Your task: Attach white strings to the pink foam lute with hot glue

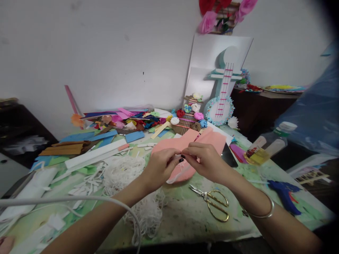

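My left hand (161, 165) and my right hand (208, 159) meet over a salmon-pink paper shape (188, 173). Thumbs and fingers are pinched together almost tip to tip; whatever they hold is too small to make out. Thin white strands show on the pink shape just under my fingertips. To the left of my left hand lies a tangled heap of white string (123, 169). Gold-handled scissors (217, 205) rest on the table below my right hand, blades toward the pink shape.
A blue glue gun (285, 194) lies at right, near a plastic bottle (267, 143) of yellow liquid. Colored paper scraps and a white foam strip (95, 154) cover the left side. A teal-and-white paper lute (224, 91) leans at the back. A white cable (79, 199) crosses the left foreground.
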Available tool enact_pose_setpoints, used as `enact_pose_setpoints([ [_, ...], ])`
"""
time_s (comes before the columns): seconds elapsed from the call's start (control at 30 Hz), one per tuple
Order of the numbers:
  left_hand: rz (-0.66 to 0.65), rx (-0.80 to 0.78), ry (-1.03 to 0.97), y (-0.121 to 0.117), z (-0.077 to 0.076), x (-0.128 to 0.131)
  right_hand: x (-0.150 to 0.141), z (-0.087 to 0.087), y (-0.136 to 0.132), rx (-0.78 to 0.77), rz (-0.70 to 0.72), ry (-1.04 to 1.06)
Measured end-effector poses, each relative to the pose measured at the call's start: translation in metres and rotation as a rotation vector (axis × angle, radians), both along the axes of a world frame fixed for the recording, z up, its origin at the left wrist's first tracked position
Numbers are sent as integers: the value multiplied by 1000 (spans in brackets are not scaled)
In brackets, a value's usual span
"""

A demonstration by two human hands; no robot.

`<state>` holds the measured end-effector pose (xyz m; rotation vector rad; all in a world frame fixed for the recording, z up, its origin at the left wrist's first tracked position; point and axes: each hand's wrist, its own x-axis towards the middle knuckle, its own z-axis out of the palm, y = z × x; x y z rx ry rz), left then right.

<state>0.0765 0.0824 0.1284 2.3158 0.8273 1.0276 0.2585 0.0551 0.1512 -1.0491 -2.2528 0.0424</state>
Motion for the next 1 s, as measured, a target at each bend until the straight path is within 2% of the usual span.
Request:
enact_pose_setpoints([
  [0.13,-27,76,20,3,-4,0,4,-1,3,-47,-15,12],
  [0.3,-90,-4,-58,6,-7,-3,8,-3,6,-147,-8,103],
  [0.5,-249,-304,-354,12,-12,-5,4,-11,5,-449,64,427],
  [0.67,-336,-526,-637,10,-24,8,-9,-33,5,-685,244,823],
  [0.8,-318,-560,-694,5,-29,16,-23,-54,2,-809,226,1124],
  [1.0,-212,-494,-661,-2,-33,21,-29,-72,-6,-790,116,1154],
])
